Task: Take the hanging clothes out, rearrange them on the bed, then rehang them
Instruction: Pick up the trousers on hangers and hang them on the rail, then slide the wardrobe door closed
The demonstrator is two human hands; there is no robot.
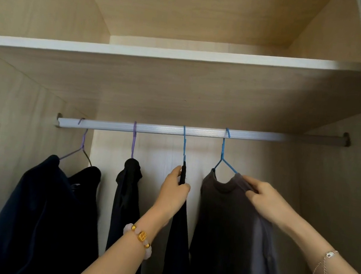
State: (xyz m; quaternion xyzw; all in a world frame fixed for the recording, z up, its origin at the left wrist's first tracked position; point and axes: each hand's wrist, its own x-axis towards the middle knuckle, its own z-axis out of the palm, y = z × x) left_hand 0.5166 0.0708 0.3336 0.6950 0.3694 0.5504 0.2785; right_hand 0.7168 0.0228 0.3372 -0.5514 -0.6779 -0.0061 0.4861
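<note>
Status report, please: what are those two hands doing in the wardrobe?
Left hand grips the black garment below its blue hanger. Right hand pinches the grey shirt at the shoulder. Both hang on the rail; nothing blocking.

Navy jacket (44, 210), black garments, grey shirt (232, 225); purple (133, 139) and blue hangers (223, 152); pale rail (175, 130).

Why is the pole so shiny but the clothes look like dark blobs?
Head view: light glares off the pale rail near its middle; the shelf shades the navy coat and black garment, so folds hardly show; the grey shirt blurs softly toward the bottom; the wide lens tilts the side walls.
</note>
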